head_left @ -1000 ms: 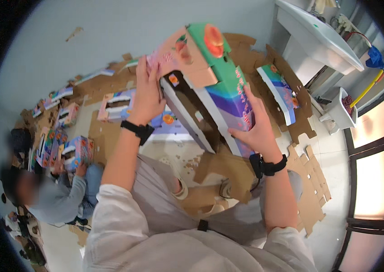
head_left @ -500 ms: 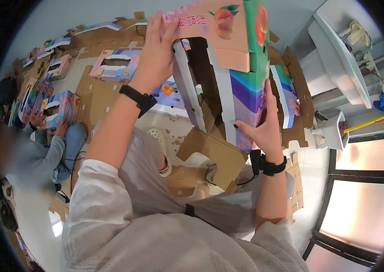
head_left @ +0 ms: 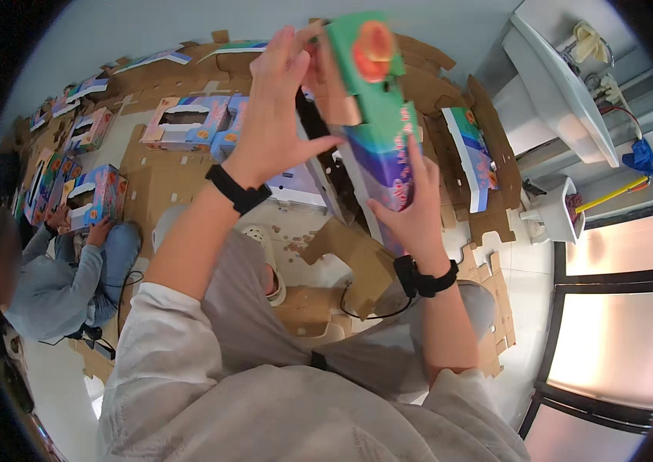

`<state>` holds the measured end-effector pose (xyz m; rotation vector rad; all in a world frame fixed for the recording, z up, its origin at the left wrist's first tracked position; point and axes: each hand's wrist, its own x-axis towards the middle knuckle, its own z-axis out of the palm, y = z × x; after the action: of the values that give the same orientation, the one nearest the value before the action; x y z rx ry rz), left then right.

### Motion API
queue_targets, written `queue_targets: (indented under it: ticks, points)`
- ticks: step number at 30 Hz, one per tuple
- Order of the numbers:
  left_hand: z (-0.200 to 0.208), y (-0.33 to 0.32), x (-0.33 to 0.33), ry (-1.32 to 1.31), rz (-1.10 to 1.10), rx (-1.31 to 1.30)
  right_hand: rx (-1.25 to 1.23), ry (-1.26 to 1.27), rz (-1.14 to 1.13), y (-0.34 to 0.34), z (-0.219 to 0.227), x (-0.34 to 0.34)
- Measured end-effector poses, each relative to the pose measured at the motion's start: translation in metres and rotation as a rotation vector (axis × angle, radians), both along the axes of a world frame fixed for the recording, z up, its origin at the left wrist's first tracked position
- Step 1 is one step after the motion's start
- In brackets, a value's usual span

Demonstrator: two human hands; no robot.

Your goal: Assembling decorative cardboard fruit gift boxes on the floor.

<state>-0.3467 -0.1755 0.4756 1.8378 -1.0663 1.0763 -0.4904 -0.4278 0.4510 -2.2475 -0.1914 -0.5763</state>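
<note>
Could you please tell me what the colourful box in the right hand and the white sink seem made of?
Colourful box: probably cardboard, with a smooth printed finish; its straight folds and cut edges suggest this.
White sink: perhaps glazed ceramic, from its smooth, uniform surface; plastic remains possible.

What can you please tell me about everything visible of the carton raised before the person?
The carton looks like printed cardboard: green at the upper end with a blurred peach picture, then blue and purple bands with pink print. A long, dark, white-edged opening shows on its left. It is held tilted above the floor, gripped at its lower right by the right hand. The left hand, thumb spread, is at its upper left; contact there is unclear.
</note>
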Motion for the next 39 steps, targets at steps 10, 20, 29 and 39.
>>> queue_targets:
  ticks: [10,20,29,39]
  points:
    - [0.002,-0.016,-0.013,0.086,0.159,0.289,-0.21,0.101,-0.161,0.005,-0.018,0.0]
    - [-0.008,-0.007,0.002,0.139,0.202,0.327,-0.171,0.066,-0.197,0.0,-0.033,0.0]
    - [-0.041,0.009,0.024,0.363,0.394,-0.023,0.409,0.226,-0.255,-0.03,0.007,-0.012]
    - [-0.027,0.015,0.003,1.246,-0.497,-0.259,0.74,0.285,-0.004,-0.054,0.005,-0.006]
